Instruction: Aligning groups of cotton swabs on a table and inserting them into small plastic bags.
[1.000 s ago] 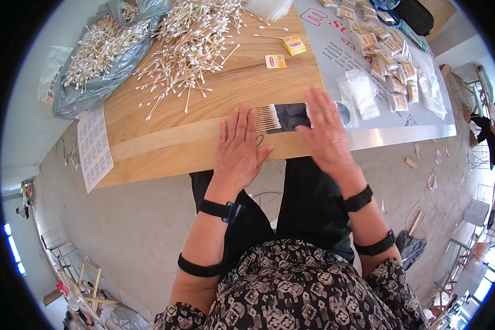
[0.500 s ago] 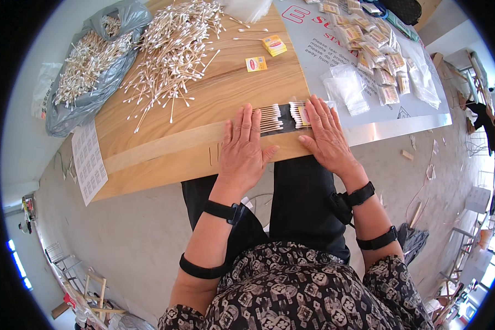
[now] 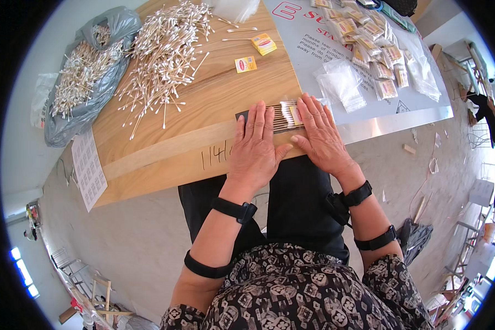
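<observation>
My left hand (image 3: 254, 147) lies flat, fingers stretched, over a row of wooden cotton swabs (image 3: 280, 116) near the front edge of the wooden table. Fairly flat too, my right hand (image 3: 323, 138) rests on a second group of swabs with a yellow label card (image 3: 296, 115), which looks to be inside a clear bag mostly hidden under the fingers. Between the hands the two groups of swabs meet, their white tips showing. A dark strip (image 3: 241, 116) peeks out by my left fingertips. Both thumbs point toward each other.
A large heap of loose swabs (image 3: 168, 52) and a grey plastic bag of swabs (image 3: 82, 77) are at the left. Yellow label cards (image 3: 263, 44) lie ahead. Empty clear bags (image 3: 341, 85) and filled packets (image 3: 368, 41) sit on the grey sheet (image 3: 313, 71). A printed sticker sheet (image 3: 89, 168) overhangs the left edge.
My left hand has slid right with its swabs, closing the gap to the group under my right hand. The dark strip now shows left of the swabs. My right hand stays almost in place.
</observation>
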`<state>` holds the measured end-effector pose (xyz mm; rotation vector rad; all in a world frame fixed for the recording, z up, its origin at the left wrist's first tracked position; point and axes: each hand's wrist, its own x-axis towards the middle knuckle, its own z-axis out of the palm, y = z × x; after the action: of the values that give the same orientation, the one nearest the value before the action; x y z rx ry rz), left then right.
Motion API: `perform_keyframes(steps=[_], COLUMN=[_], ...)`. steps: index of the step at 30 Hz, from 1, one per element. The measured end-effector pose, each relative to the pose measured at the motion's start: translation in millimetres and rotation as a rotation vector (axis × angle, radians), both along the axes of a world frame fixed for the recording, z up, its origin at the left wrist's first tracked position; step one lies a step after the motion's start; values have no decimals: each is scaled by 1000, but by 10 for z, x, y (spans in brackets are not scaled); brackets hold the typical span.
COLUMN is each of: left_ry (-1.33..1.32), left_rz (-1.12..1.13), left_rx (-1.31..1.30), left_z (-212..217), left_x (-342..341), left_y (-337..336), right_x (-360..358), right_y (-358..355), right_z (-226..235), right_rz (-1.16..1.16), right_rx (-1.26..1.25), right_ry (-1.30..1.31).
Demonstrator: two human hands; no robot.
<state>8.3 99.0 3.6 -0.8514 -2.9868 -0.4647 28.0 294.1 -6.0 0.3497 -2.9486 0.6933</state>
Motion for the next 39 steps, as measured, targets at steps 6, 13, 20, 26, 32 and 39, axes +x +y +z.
perform_keyframes(steps=[6,13,20,26,32,39], left_ry=[2,-76,-198,-367,-437,-436], left_rz=[-1,196,233,264,342,326], left_rx=[64,900,1233,1534,1687,1747], left_z=[-35,-162,-233,-201,-146,-151], left_x=[-21,-249,-307,-270,-275,-292], left_y=[140,179,379,643,834,369], right_x=[-23,-323,-452,-441,-438,-408], right_y=[45,156,-47,-95,-133,31], right_z=[-9,-220,-245,-232,-194,-357], right_rz=[9,-806,-723,-731,-744,-781], right_rx=[-61,-1124,-1944,-1854,-1766,-1459], right_ry=[0,52,-287,-207,-188,21])
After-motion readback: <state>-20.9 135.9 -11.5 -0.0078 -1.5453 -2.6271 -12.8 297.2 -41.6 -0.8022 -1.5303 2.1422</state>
